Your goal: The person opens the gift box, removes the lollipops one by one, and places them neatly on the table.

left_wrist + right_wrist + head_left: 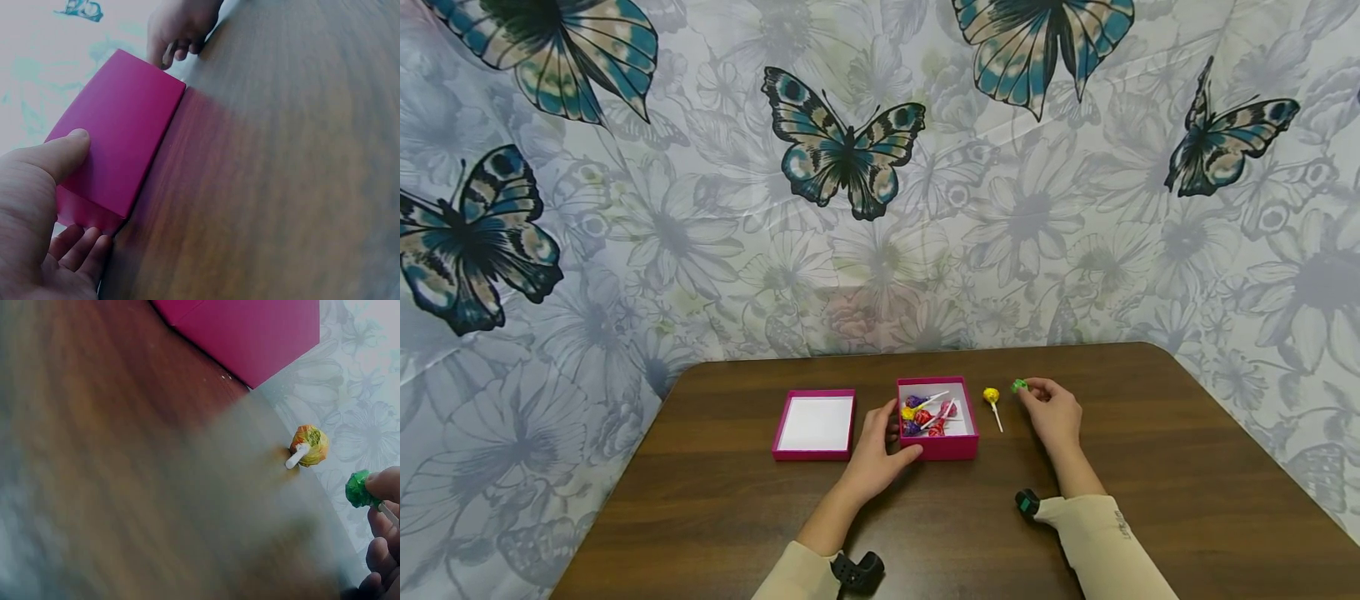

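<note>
A pink box [938, 448] stands on the table with several wrapped lollipops [922, 417] in purple, yellow, red and pink inside. My left hand [877, 454] grips its near left corner. In the left wrist view the thumb [74, 147] lies on the front wall and the other fingers bend along the side. My right hand [1054, 412], to the right of the box, pinches a green lollipop [359, 489] by its wrapped head, with the white stick pointing back under the fingers. Between box and right hand lies a yellow lollipop [992, 395], its stick towards me.
A shallow pink box lid [814, 423] with a white inside lies left of the box. The brown wooden table [715, 508] ends at the back against a butterfly-patterned cloth [880, 267].
</note>
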### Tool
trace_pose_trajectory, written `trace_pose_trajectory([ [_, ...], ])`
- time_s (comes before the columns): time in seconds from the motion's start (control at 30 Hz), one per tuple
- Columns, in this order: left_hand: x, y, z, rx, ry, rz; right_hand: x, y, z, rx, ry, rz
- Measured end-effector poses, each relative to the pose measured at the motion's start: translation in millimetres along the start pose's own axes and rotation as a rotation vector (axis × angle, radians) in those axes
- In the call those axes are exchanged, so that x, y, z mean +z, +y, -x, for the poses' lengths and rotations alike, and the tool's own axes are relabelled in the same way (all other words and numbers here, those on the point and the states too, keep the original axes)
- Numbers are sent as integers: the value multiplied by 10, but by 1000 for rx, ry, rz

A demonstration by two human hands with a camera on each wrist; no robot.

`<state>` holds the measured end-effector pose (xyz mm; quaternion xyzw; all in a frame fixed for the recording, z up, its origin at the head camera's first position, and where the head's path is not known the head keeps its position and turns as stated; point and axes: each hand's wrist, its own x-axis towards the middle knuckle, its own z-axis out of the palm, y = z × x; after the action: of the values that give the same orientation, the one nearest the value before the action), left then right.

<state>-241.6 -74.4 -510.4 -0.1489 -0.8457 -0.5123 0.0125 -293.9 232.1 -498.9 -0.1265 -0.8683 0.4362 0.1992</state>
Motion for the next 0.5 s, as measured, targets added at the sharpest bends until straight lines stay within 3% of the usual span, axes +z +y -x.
trace_pose_trajectory([
  [0.23, 0, -6, 0, -5, -2, 2, 30, -10, 12, 40, 4, 45],
  [0.5, 5, -10, -8, 8, 6, 15, 63, 3, 11, 10, -11, 157],
])
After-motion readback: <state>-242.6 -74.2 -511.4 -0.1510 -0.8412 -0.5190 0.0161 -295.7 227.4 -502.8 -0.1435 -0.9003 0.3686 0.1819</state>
